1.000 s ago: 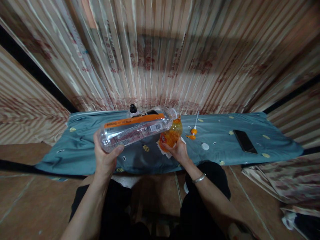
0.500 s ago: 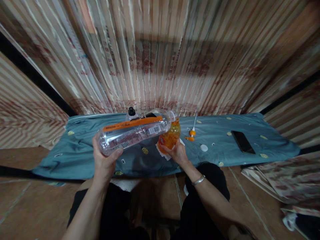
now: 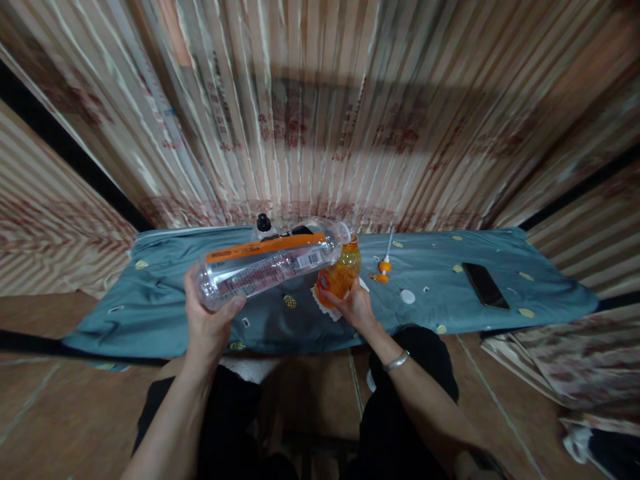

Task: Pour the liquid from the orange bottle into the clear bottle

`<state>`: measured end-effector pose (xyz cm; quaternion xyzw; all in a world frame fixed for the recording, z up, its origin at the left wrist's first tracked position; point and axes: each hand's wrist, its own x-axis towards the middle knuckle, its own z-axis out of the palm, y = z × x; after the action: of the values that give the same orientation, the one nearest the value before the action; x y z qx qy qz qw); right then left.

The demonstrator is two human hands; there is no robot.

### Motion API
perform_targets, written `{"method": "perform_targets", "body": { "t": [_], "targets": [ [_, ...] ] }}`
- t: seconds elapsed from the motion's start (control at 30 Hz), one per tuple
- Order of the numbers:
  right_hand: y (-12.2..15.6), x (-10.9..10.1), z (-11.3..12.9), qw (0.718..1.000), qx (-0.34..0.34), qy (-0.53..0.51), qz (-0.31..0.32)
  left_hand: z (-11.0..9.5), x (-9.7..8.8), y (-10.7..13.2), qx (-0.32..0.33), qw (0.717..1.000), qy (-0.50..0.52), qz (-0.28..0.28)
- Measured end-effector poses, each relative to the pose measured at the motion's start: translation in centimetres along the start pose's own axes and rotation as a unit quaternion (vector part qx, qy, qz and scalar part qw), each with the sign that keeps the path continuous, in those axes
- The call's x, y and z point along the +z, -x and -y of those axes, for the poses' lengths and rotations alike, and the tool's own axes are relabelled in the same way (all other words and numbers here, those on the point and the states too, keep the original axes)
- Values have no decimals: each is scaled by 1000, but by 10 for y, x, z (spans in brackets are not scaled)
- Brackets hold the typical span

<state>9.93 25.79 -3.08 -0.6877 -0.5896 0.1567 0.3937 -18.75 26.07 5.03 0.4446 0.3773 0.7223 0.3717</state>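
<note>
My left hand [image 3: 207,320] grips the base of a large clear plastic bottle [image 3: 270,262] with an orange label, held nearly on its side. Its open neck rests over the mouth of a small orange bottle [image 3: 341,273]. My right hand [image 3: 354,305] is wrapped round that small bottle, which stands on a white doily [image 3: 323,302] on the blue-grey cloth [image 3: 170,293]. An orange pump nozzle with a white tube [image 3: 384,265] and a white cap [image 3: 407,296] lie just to the right.
A black phone [image 3: 485,285] lies on the cloth at the right. A black-capped item [image 3: 263,223] shows behind the big bottle. Striped patterned fabric [image 3: 320,113] hangs behind the cloth. Brown floor tiles [image 3: 55,400] lie in front.
The two bottles and both hands hold almost the same pose; the view has shifted slightly between frames.
</note>
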Motion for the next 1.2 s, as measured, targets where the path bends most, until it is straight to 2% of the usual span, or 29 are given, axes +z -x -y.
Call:
{"method": "perform_targets", "body": {
  "t": [0.3, 0.63, 0.93, 1.2],
  "targets": [
    [0, 0, -1, 1000, -11, 2, -5, 2, -1, 0, 29, 999, -26, 11],
    [1, 0, 1, 1000, 12, 4, -2, -6, 4, 1, 0, 1000, -5, -1],
    [1, -1, 4, 1000, 21, 2, 1, -6, 4, 0, 2, 1000, 8, 4],
    [1, -1, 5, 1000, 23, -2, 0, -1, -1, -1, 15, 1000, -21, 16]
  ]
}}
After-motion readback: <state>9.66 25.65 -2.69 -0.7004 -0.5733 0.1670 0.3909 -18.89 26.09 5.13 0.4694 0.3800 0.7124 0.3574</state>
